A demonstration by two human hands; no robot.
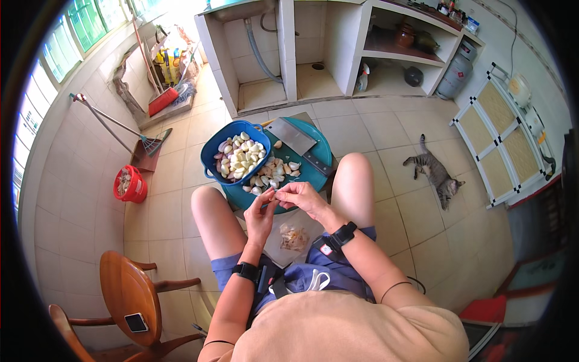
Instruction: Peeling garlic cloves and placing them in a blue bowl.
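My left hand [261,212] and my right hand [302,199] meet at the fingertips over the near edge of a round teal board [320,135]. A small piece, probably a garlic clove, is pinched between them, mostly hidden by the fingers. Unpeeled garlic cloves [271,171] lie loose on the board just beyond. To their left, a blue plastic basket [207,154] holds many peeled cloves [242,156]. A cleaver [294,135] with a black handle rests on the board's far right. Below my hands, a clear plastic bag [276,246] between my thighs contains garlic skins [294,237].
A tabby cat [434,169] lies on the tiled floor at right, near a folding frame [497,135]. At left are a red bucket [135,190], a dustpan [147,156] and a wooden stool [129,289] bearing a phone [136,322]. A gas cylinder [456,72] stands beside the counter.
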